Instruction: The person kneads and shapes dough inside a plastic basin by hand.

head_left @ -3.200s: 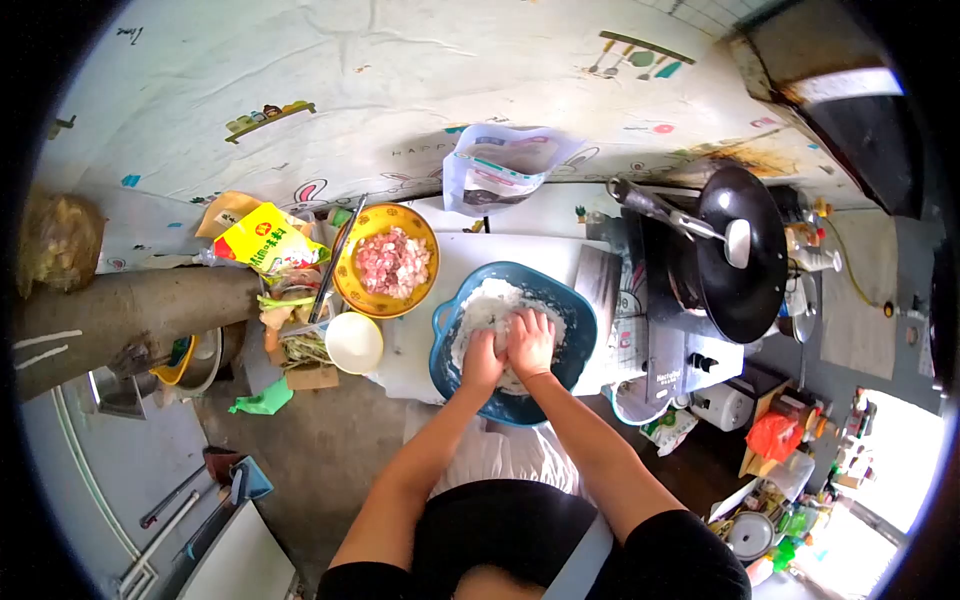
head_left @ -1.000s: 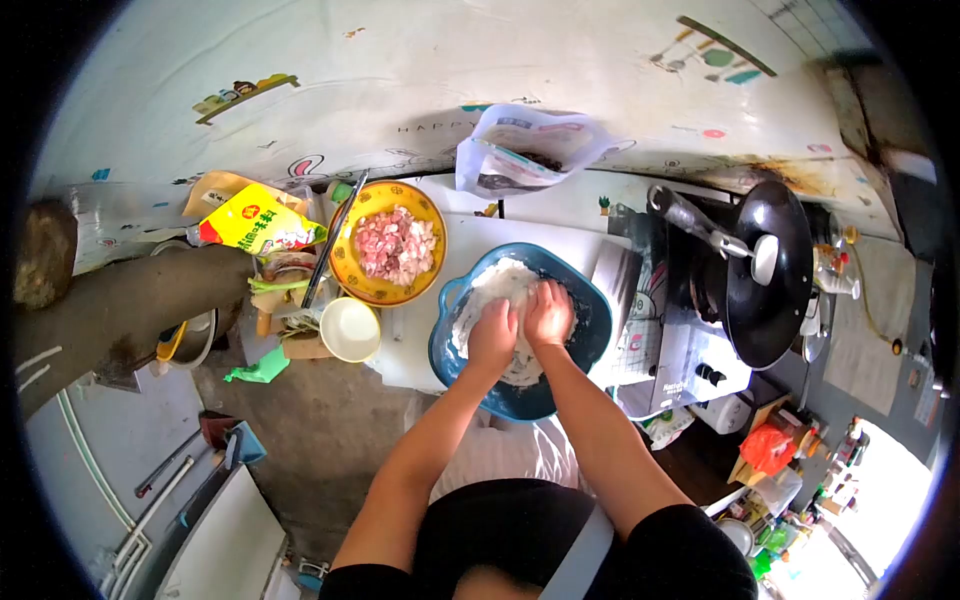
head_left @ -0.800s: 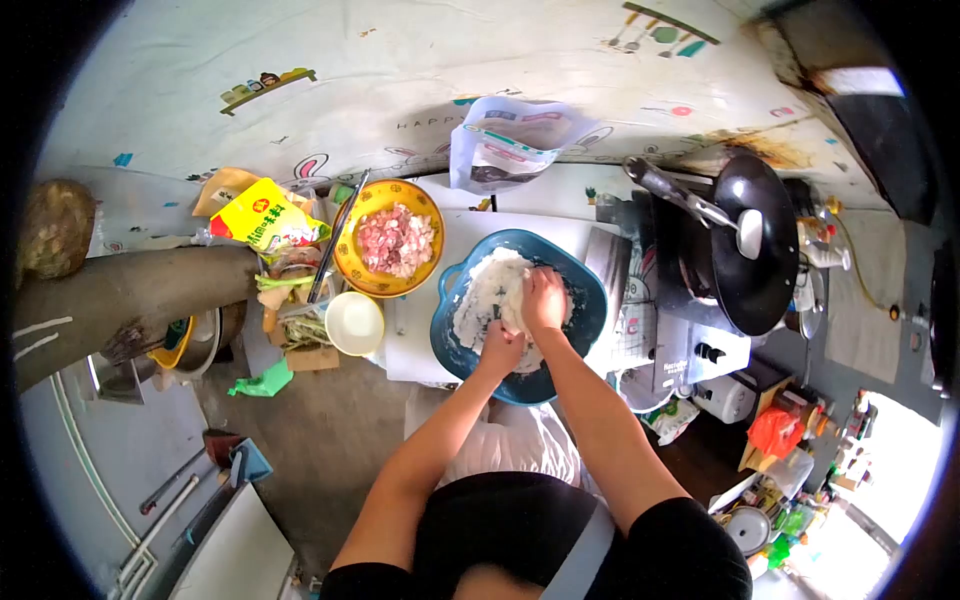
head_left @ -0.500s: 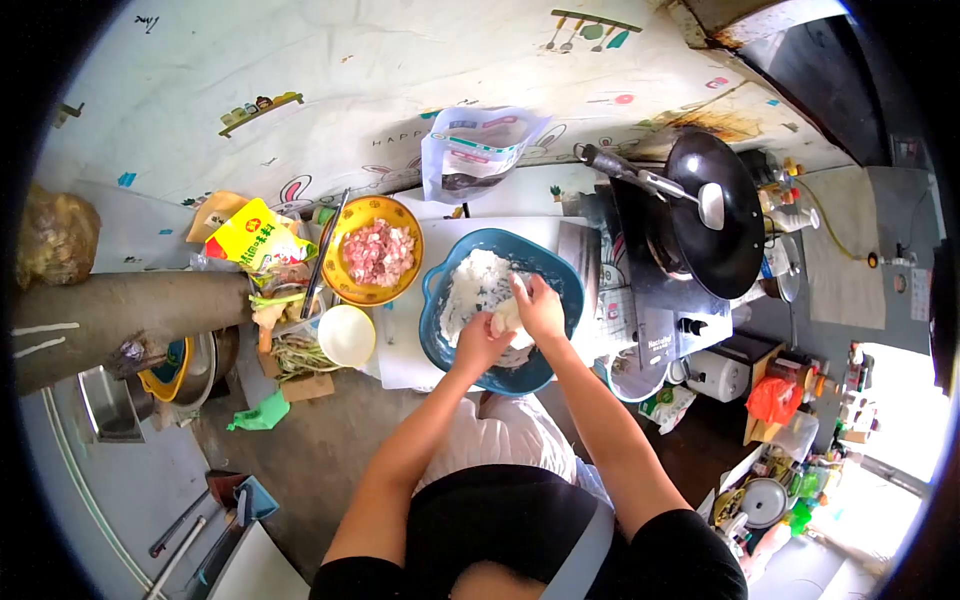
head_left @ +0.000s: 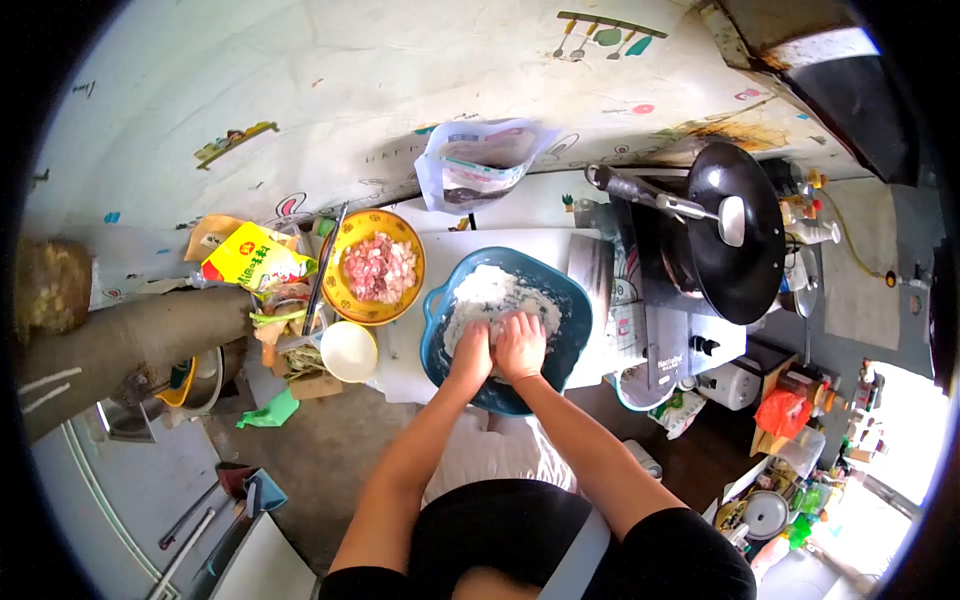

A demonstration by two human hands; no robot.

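A blue basin point(head_left: 437, 300) stands in front of me with white flour point(head_left: 490, 285) and crumbly bits spread inside it. Down in the basin, my left hand point(head_left: 473, 354) is closed, its fingers curled into the dough. My right hand point(head_left: 521, 346) lies right beside it, fingers bent over and pressing on the same lump. The hands cover most of that dough, so its shape is hidden. Left of the basin sits a yellow bowl point(head_left: 338, 290) of chopped raw meat point(head_left: 379, 268), with a small white bowl point(head_left: 349, 352) below it.
A black wok point(head_left: 735, 270) with a metal spatula point(head_left: 731, 220) rests on the stove at right. Behind the basin stands an open plastic bag point(head_left: 480, 165). A cleaver-like blade point(head_left: 591, 265) lies right of the basin. Yellow seasoning packet point(head_left: 254, 257) and vegetables lie at left.
Both hands have come down from holding a pale dough lump between them to pressing it into the flour. My right hand has turned palm down. The view has shifted slightly.
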